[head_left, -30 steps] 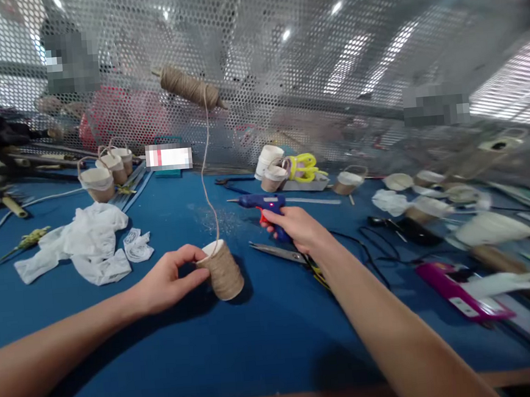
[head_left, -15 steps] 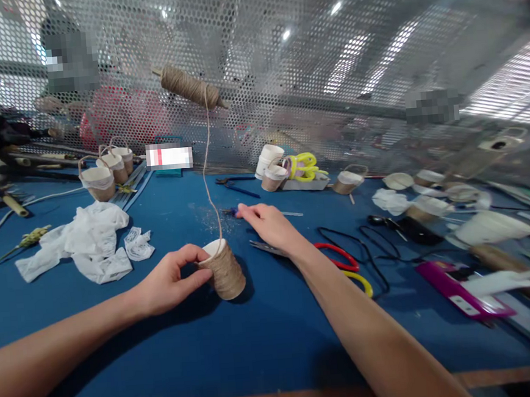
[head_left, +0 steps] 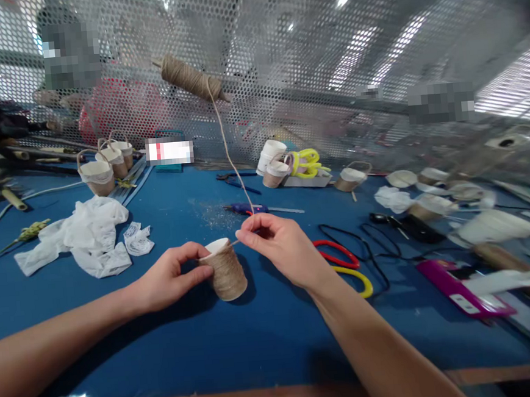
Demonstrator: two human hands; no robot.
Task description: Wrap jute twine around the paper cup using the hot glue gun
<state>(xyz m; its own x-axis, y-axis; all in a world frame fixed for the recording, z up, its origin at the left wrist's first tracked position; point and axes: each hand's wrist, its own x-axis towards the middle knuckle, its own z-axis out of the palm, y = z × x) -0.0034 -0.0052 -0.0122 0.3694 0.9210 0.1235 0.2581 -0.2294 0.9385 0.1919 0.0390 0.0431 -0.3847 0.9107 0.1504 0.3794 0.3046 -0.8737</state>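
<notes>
A paper cup wrapped in brown twine [head_left: 229, 273] is tilted on the blue table, and my left hand [head_left: 174, 276] grips its rim with fingers inside and thumb outside. Just right of the cup, my right hand [head_left: 275, 243] pinches the twine [head_left: 230, 158] between thumb and fingers. That strand runs from the cup's rim through my fingers and up to a twine spool [head_left: 189, 78] on a rod at the mesh. Behind my right hand lies a blue glue gun [head_left: 250, 208] with a clear glue stick [head_left: 287, 209] at its back.
Crumpled white lace [head_left: 91, 236] lies to the left, with several handled small baskets [head_left: 98, 178] behind it. Scissors with red and yellow handles [head_left: 353, 274] lie partly under my right arm. Pliers [head_left: 238, 181], white cups [head_left: 271, 155] and a purple box [head_left: 460, 290] stand farther out.
My right hand has come away from the glue gun, moved nearer, and taken hold of the twine, drawing it rightward off the rim. My left hand keeps its grip on the cup.
</notes>
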